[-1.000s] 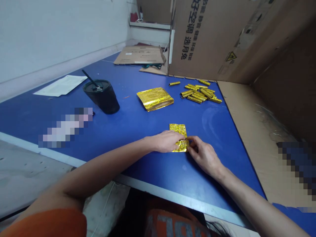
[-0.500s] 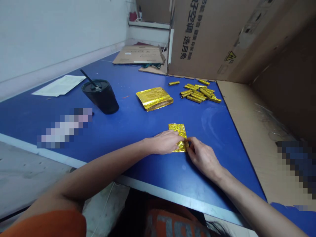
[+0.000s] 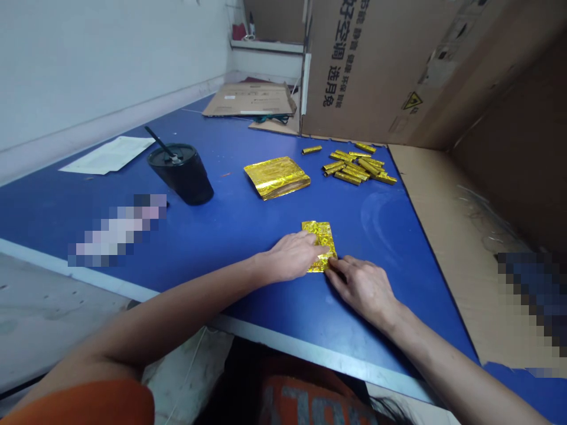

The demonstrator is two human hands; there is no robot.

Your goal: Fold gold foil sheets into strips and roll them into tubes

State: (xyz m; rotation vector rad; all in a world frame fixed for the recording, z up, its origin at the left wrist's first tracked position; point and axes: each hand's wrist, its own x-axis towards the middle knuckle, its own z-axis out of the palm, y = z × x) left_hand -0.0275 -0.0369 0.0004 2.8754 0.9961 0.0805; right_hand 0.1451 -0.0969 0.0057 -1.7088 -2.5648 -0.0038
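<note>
A small sheet of shiny gold foil paper (image 3: 326, 239) lies flat on the blue table. My left hand (image 3: 295, 255) rests over its left side, index finger stretched across the sheet and pressing on it; its other fingers are partly hidden. At the lower right corner, my right hand (image 3: 365, 286) pinches the paper's edge between thumb and fingers. Beyond them sits a stack of the same gold paper (image 3: 278, 176). Several rolled gold paper tubes (image 3: 354, 168) are heaped at the back right, with a single tube (image 3: 312, 150) apart on their left.
A black cup with a straw (image 3: 183, 177) stands left of the stack. White paper (image 3: 106, 155) and a blurred-out object (image 3: 119, 230) lie further left. Cardboard (image 3: 250, 99) lies at the back, and a large carton (image 3: 367, 65) walls off the right.
My right hand has slid down slightly along the right edge of the gold paper to its lower corner. My left hand has drawn back a little to the left, its index finger now extended.
</note>
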